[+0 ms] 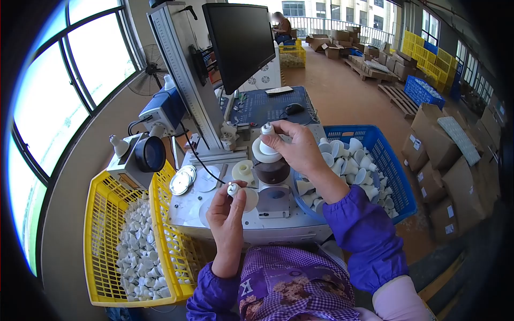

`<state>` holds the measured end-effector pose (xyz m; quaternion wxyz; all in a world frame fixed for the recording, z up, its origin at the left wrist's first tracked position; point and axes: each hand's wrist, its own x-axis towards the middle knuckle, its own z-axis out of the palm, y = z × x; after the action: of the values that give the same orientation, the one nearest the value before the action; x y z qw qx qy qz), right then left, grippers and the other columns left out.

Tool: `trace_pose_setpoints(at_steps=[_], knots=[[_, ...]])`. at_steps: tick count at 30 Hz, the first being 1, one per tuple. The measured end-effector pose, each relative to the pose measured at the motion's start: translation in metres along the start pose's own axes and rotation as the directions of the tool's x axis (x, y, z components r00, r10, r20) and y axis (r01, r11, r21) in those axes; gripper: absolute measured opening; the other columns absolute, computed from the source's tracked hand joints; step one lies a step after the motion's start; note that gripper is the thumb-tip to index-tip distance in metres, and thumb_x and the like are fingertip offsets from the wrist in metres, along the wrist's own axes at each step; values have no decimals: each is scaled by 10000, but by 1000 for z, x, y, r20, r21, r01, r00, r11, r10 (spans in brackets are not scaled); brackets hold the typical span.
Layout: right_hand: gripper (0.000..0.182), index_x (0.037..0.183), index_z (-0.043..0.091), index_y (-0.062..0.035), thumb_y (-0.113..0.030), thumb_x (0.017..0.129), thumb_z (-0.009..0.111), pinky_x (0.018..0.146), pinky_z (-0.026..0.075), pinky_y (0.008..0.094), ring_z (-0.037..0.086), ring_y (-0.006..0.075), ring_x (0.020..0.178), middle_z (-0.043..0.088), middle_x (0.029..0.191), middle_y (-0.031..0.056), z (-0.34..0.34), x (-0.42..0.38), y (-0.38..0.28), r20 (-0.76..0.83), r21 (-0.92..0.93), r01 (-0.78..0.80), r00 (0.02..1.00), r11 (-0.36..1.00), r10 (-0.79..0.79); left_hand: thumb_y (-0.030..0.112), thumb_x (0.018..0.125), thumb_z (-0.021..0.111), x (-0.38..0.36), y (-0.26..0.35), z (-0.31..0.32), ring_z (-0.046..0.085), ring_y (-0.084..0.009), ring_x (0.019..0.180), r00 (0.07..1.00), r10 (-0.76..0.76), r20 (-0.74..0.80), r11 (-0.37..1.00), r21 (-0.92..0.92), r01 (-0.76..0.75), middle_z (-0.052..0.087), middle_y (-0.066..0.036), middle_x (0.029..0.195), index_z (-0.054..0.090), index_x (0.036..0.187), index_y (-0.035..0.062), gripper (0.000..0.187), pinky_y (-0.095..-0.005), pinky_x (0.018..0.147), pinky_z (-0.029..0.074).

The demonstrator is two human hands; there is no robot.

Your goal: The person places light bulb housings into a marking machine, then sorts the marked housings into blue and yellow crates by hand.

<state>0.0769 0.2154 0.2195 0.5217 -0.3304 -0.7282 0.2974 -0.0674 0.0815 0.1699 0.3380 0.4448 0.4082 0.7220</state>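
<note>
My right hand (293, 143) is closed round a white cone-shaped part (267, 147), which stands upright at a white ring on top of a dark round fixture (272, 170). Lower and to the left, my left hand (227, 207) pinches another white part (233, 189); its narrow tip points up and my fingers hide much of its body. Between the hands, a pale flanged ring (243, 171) lies on the machine table (184, 214). Many white cone-shaped parts (362, 175) fill the blue basket beside my right wrist.
A yellow basket (96, 235) with white parts stands at the left. A laser head (150, 154), a metal column (184, 75) and a monitor (241, 45) rise behind the table. Cardboard boxes (455, 155) stand at the right. A person (282, 28) sits far back.
</note>
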Motion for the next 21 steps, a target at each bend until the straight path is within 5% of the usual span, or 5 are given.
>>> trace_pose_setpoints(at_steps=[10,16,21], knots=[[357,1033,640,21,-268,829,695,751,506,341,661,265,855,666,911,181,11,-2,5,-10,6,-32,999,999,32,125,896,640,-67,-60,8,573,-96,930,907,-399,137,908,-81,411,632,-41,1026,616,1083,3,225,-241,828,452],[369,1070,618,20,-268,847,680,766,505,339,651,230,886,652,972,171,12,-2,10,-43,-47,10,999,999,-12,126,905,621,-99,-83,16,594,-107,913,848,-486,213,860,-57,507,647,-55,1026,613,1080,-9,220,-252,824,470],[292,1105,592,-33,-249,910,604,894,449,278,593,128,980,645,1042,52,-9,13,12,392,340,-169,920,925,23,134,905,623,-106,-91,17,595,-99,903,808,-539,237,826,-43,563,655,-44,1003,622,1067,-6,214,-246,818,467]])
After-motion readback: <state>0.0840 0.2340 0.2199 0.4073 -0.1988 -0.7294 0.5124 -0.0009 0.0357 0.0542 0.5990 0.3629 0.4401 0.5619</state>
